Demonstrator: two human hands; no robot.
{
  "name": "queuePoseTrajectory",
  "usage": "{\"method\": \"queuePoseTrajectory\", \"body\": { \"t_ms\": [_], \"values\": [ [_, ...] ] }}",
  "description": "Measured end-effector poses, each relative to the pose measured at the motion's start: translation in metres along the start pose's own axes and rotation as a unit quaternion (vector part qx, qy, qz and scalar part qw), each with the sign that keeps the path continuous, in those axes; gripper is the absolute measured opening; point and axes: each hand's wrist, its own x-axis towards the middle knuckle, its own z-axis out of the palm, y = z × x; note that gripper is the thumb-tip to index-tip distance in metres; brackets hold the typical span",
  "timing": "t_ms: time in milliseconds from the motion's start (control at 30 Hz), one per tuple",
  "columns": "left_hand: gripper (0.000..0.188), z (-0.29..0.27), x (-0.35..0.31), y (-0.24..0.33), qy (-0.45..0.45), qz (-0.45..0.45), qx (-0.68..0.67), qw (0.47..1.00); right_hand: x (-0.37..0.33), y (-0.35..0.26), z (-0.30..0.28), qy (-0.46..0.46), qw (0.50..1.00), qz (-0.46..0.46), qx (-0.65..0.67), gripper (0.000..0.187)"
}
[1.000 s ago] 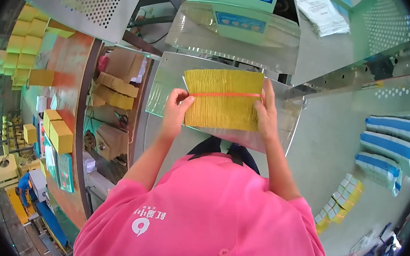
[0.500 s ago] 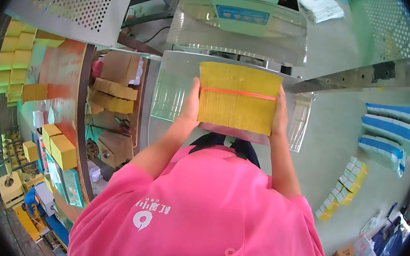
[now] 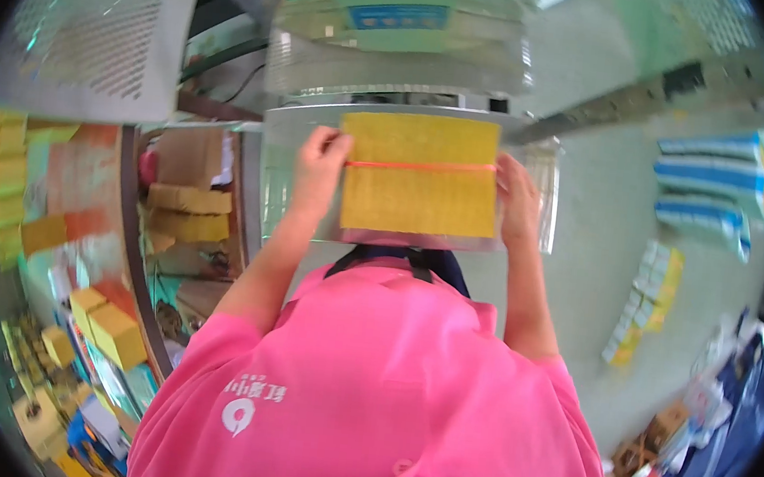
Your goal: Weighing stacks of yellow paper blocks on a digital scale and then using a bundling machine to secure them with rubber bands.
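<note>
A stack of yellow paper sheets [image 3: 417, 203] lies in front of me on a shiny metal plate [image 3: 306, 116]. Around its middle runs a thin red band [image 3: 421, 164]. At the stack's left edge is my left hand [image 3: 318, 173], its fingers curled and pinching by the end of the band. My right hand [image 3: 518, 201] is bent in the same way at the right edge, fingertips on the band there. What lies between the fingertips is partly hidden.
Beyond the stack stands a machine with a clear cover [image 3: 400, 52]. A metal bar [image 3: 634, 102] slants in at the right. On the left is a bench with yellow blocks [image 3: 115, 337] and a shelf of cardboard [image 3: 188, 201]. Blue-and-white packages [image 3: 705, 178] and banded yellow bundles [image 3: 648, 292] sit on the floor.
Both palms were flat against the stack's sides; now the fingers are curled at the band's two ends. The whole view has shifted, with the stack slightly left in it.
</note>
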Motion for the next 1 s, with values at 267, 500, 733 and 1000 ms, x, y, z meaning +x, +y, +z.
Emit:
{"method": "queuePoseTrajectory", "body": {
  "t_ms": [267, 500, 733, 1000],
  "values": [
    [0.015, -0.001, 0.005, 0.009, -0.031, 0.002, -0.026, 0.999, 0.0, 0.02, -0.005, -0.032, 0.994, -0.001, 0.105, 0.029],
    [0.013, -0.005, 0.023, 0.007, -0.076, 0.06, -0.04, 0.994, 0.002, 0.03, -0.002, -0.062, 0.987, 0.025, 0.145, 0.031],
    [0.016, -0.009, 0.037, 0.006, -0.104, 0.065, 0.019, 0.992, 0.001, 0.032, -0.002, -0.051, 0.989, 0.012, 0.141, 0.031],
    [0.022, -0.002, 0.028, 0.007, -0.069, 0.063, 0.013, 0.996, -0.005, 0.03, -0.019, 0.018, 0.99, 0.025, 0.135, 0.028]
  ]
}}
